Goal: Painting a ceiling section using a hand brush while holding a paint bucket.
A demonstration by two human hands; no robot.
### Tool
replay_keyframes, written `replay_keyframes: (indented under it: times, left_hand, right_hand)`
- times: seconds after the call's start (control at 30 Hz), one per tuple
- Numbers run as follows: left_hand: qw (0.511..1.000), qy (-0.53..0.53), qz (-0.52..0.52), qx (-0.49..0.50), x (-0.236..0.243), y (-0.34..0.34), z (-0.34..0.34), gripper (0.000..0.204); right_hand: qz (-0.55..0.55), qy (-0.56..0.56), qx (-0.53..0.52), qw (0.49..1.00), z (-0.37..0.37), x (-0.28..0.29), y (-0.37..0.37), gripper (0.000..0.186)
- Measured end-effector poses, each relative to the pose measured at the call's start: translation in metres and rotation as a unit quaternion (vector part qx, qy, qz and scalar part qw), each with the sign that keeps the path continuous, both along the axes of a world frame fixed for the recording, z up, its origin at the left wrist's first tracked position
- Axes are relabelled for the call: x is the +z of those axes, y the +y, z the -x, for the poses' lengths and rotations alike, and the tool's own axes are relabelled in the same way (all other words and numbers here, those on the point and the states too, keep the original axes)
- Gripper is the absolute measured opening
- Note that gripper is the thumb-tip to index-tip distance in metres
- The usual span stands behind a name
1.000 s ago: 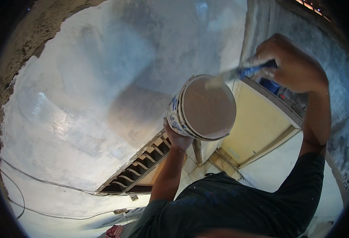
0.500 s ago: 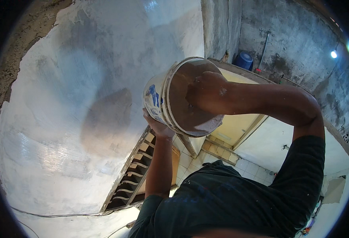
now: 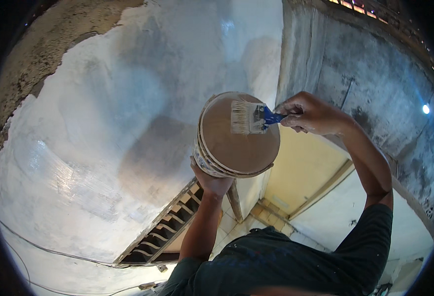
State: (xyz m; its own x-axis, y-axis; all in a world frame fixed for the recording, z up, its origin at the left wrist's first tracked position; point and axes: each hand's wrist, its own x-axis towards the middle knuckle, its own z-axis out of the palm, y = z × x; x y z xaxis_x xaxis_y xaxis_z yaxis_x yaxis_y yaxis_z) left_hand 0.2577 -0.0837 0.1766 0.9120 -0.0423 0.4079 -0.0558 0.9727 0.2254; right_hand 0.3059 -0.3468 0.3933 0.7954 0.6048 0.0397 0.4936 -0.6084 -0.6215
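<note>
My left hand (image 3: pixel 209 177) grips the lower left side of a white plastic bucket (image 3: pixel 207 160) with blue markings, its fingers partly hidden behind it. The bucket is nearly full of a smooth grey-brown liquid (image 3: pixel 234 150). My right hand (image 3: pixel 301 113) pinches the blue handle of a wide paintbrush (image 3: pixel 246 117) at the bucket's right rim. The brush's pale bristles are over the liquid; whether they touch it I cannot tell.
A patchy white-coated wall (image 3: pixel 78 123) fills the left, bordered by rough brown plaster (image 3: pixel 39 59). Below lie a barred opening (image 3: pixel 160 232), cables (image 3: pixel 54 251) and tiled floor (image 3: pixel 229 222). At the right stand a yellow door (image 3: pixel 296 172), a bare cement wall (image 3: pixel 365 74) and a lit bulb (image 3: pixel 426 108).
Half a second ago my right hand was down inside the bucket; now it is out at the right rim with the brush showing. The bucket sits a little right and lower in view.
</note>
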Motion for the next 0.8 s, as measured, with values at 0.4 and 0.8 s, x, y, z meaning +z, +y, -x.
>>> replay_keyframes:
  times: [0.4,0.8]
  left_hand:
    - [0.946,0.064,-0.16,0.274,0.081,-0.023,0.038,0.084]
    - [0.989,0.13,0.04,0.057,0.046,0.008,0.041,0.082]
  right_hand:
    - [-0.358,-0.058,-0.027,0.932,-0.082,0.038,0.042,0.025]
    - [0.012,-0.346,-0.112,0.931,-0.167,-0.003,0.087,0.031]
